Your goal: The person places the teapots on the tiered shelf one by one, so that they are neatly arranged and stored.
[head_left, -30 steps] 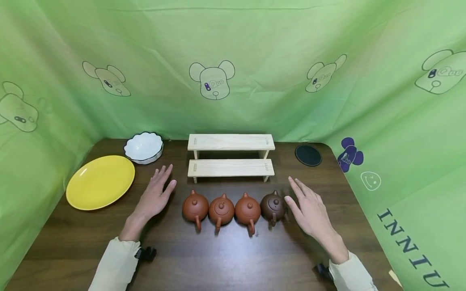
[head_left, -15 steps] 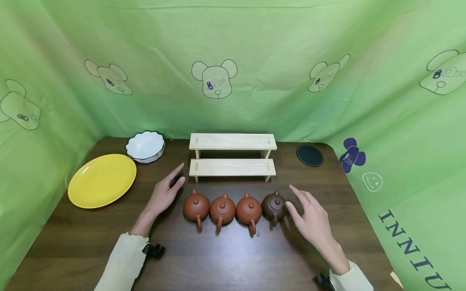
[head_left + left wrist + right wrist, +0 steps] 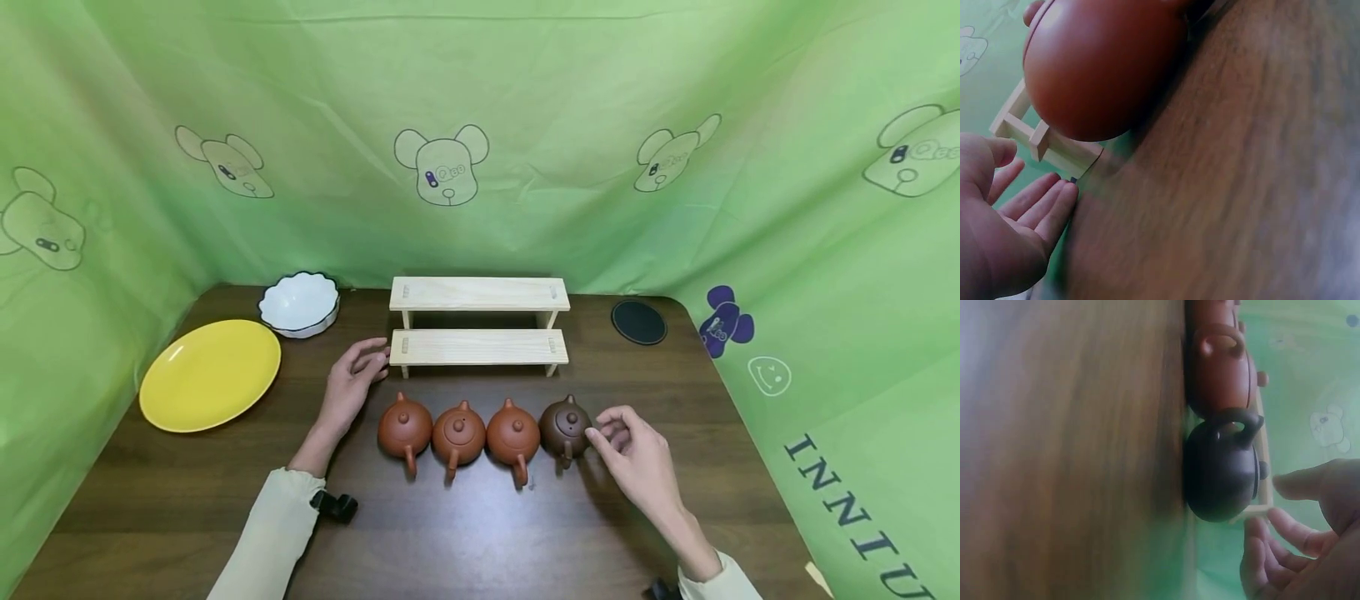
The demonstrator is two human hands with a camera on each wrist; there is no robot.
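Three reddish-brown clay teapots, a left one (image 3: 403,427), a middle one (image 3: 457,433) and a right one (image 3: 513,432), stand in a row with one dark brown teapot (image 3: 564,429) at the right end. My left hand (image 3: 348,396) has its fingers loosely bent beside the left end of the lower wooden step (image 3: 478,346); whether they touch it I cannot tell. A reddish teapot (image 3: 1104,69) looms close in the left wrist view. My right hand (image 3: 641,467) is beside the dark teapot, its thumb and bent fingers apart, holding nothing in the right wrist view.
Behind the lower step stands a higher wooden step (image 3: 478,293). A yellow plate (image 3: 210,377) and a white scalloped bowl (image 3: 298,304) are at the left. A round black coaster (image 3: 638,322) lies at the back right. Green cloth (image 3: 525,150) surrounds the brown table (image 3: 450,542).
My left hand has moved right and its fingers have bent, reaching the lower step's left end. My right hand's fingers have curled in beside the dark teapot. The teapots have not moved.
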